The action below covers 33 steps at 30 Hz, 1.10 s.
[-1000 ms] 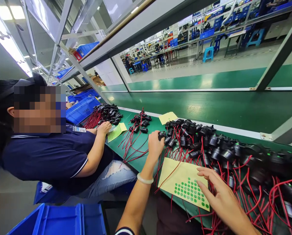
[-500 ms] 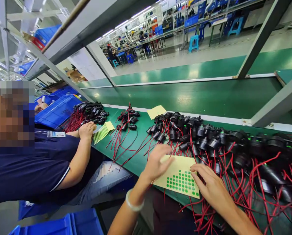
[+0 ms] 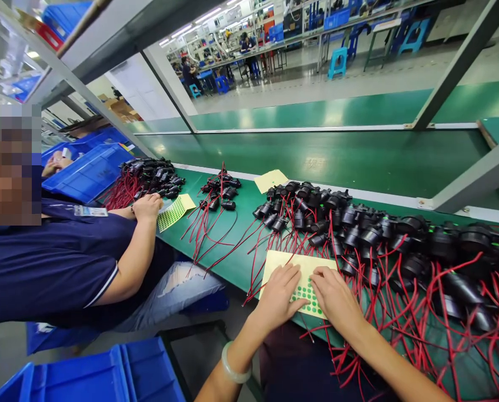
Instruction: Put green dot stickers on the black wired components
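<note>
Both my hands lie on a yellow sticker sheet [image 3: 277, 261] with rows of green dot stickers, at the near edge of the green bench [image 3: 241, 262]. My left hand [image 3: 279, 296] lies flat on the sheet's left half, fingers spread. My right hand [image 3: 336, 298] rests on the right half, fingertips bent down onto the green dots; neither hand holds anything. Just beyond the sheet lies a long pile of black round parts with red wires [image 3: 358, 234]. Loose red wires run under and beside the sheet.
A seated co-worker's hand [image 3: 147, 206] rests by another dotted sheet [image 3: 172, 212], near two smaller heaps of wired parts [image 3: 220, 195]. Blue bins stand at left [image 3: 88, 176] and near bottom [image 3: 86, 374]. A green conveyor [image 3: 316, 162] runs behind the bench, crossed by a metal frame post [image 3: 479, 176].
My left hand let go of a black part in the pile and came down flat onto the sticker sheet. My right hand slid left along the sheet. The view tilted down and left.
</note>
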Each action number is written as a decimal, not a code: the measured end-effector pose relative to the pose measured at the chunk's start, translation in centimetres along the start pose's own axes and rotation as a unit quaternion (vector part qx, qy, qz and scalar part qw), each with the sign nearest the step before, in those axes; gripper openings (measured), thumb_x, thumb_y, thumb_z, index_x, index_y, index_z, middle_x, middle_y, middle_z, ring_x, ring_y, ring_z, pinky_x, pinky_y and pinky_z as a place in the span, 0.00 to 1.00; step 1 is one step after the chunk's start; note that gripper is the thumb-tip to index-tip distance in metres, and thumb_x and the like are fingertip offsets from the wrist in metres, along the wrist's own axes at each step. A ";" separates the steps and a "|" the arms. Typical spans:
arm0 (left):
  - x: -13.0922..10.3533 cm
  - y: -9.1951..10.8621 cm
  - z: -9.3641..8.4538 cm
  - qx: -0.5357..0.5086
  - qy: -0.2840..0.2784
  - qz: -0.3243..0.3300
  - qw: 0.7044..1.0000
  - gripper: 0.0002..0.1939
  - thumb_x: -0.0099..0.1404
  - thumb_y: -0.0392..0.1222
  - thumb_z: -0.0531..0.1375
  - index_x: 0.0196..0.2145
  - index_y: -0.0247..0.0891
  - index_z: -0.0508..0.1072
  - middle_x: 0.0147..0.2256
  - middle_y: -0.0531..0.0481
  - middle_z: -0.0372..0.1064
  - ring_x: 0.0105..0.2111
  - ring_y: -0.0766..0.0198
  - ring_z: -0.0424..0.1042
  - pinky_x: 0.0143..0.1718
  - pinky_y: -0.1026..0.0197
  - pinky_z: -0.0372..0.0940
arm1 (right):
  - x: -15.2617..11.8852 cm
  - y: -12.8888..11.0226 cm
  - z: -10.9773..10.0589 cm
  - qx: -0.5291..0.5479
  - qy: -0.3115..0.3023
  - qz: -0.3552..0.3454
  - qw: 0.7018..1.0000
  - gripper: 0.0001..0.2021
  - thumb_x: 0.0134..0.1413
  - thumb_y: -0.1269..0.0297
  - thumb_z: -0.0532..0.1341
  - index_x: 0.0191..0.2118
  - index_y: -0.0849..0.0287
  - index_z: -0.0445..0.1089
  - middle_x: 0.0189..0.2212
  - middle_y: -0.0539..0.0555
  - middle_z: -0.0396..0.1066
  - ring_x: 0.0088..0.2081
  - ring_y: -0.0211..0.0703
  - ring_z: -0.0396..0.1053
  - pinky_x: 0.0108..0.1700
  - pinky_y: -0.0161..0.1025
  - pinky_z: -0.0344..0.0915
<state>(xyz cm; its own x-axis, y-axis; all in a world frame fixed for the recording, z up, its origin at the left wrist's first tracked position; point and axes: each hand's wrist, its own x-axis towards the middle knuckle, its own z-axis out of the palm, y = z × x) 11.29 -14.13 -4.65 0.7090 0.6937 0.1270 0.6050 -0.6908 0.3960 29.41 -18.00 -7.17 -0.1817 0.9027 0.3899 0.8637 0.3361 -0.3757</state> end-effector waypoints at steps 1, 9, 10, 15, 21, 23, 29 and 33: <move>0.0 0.0 0.0 0.000 -0.002 -0.001 1.000 0.32 0.59 0.49 0.66 0.57 0.36 0.64 0.58 0.36 0.65 0.59 0.46 0.64 0.59 0.41 0.60 | -0.1 -0.1 0.1 -0.006 -0.001 0.000 1.000 0.10 0.63 0.71 0.51 0.37 0.60 0.70 0.38 0.56 0.68 0.38 0.46 0.68 0.39 0.43 0.70; -0.1 -0.2 0.6 0.007 -0.009 -0.004 1.000 0.31 0.60 0.51 0.64 0.57 0.36 0.64 0.59 0.37 0.63 0.61 0.48 0.61 0.61 0.43 0.57 | -0.2 -0.8 1.0 -0.051 -0.007 0.013 0.999 0.10 0.63 0.74 0.50 0.36 0.61 0.68 0.39 0.58 0.68 0.39 0.47 0.67 0.40 0.42 0.68; -0.1 -0.2 0.6 0.008 -0.011 -0.004 1.000 0.31 0.60 0.52 0.64 0.57 0.36 0.64 0.59 0.38 0.63 0.61 0.48 0.61 0.61 0.43 0.57 | -0.1 -0.8 1.0 -0.056 -0.009 0.013 0.998 0.10 0.62 0.75 0.50 0.36 0.61 0.68 0.39 0.58 0.68 0.39 0.47 0.67 0.40 0.42 0.68; -0.1 -0.2 0.7 0.014 -0.010 -0.012 1.000 0.31 0.60 0.52 0.64 0.57 0.36 0.65 0.59 0.40 0.64 0.61 0.49 0.61 0.61 0.43 0.56 | 0.6 -0.8 1.1 -0.084 -0.028 0.011 0.996 0.09 0.61 0.76 0.51 0.35 0.61 0.66 0.35 0.57 0.66 0.37 0.47 0.64 0.39 0.42 0.66; -0.5 -0.6 1.6 0.023 0.017 0.005 1.000 0.32 0.61 0.55 0.62 0.57 0.33 0.65 0.58 0.40 0.65 0.60 0.50 0.61 0.62 0.46 0.55 | 1.1 -0.2 1.4 -0.085 -0.036 -0.012 0.996 0.09 0.56 0.80 0.51 0.33 0.62 0.66 0.33 0.58 0.65 0.34 0.49 0.62 0.36 0.43 0.65; -0.5 -0.8 1.8 0.026 0.019 0.010 0.999 0.32 0.61 0.55 0.62 0.57 0.33 0.64 0.58 0.40 0.65 0.61 0.50 0.61 0.62 0.47 0.55 | 1.0 0.1 1.6 -0.075 -0.036 -0.020 0.996 0.10 0.56 0.80 0.51 0.32 0.61 0.65 0.32 0.58 0.64 0.34 0.49 0.62 0.36 0.44 0.66; -0.3 -0.5 1.2 0.032 -0.001 0.002 0.999 0.32 0.62 0.54 0.62 0.58 0.35 0.63 0.59 0.40 0.64 0.61 0.50 0.60 0.62 0.46 0.55 | -0.2 0.1 1.6 -0.039 -0.036 -0.018 0.998 0.09 0.62 0.76 0.49 0.38 0.61 0.64 0.41 0.60 0.64 0.40 0.49 0.64 0.42 0.44 0.67; -0.2 -0.1 0.6 0.030 -0.016 -0.004 0.999 0.31 0.60 0.53 0.64 0.57 0.35 0.64 0.59 0.40 0.64 0.61 0.50 0.61 0.61 0.46 0.56 | -0.7 -0.4 1.2 -0.022 -0.039 -0.004 0.999 0.09 0.64 0.75 0.48 0.40 0.61 0.64 0.42 0.59 0.64 0.42 0.48 0.65 0.44 0.43 0.67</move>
<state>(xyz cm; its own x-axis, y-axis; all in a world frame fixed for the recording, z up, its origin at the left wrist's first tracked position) 11.34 -14.30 -5.22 0.7139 0.6938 0.0951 0.6312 -0.6963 0.3416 28.62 -18.46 -8.36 -0.2232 0.9191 0.3246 0.8819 0.3323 -0.3344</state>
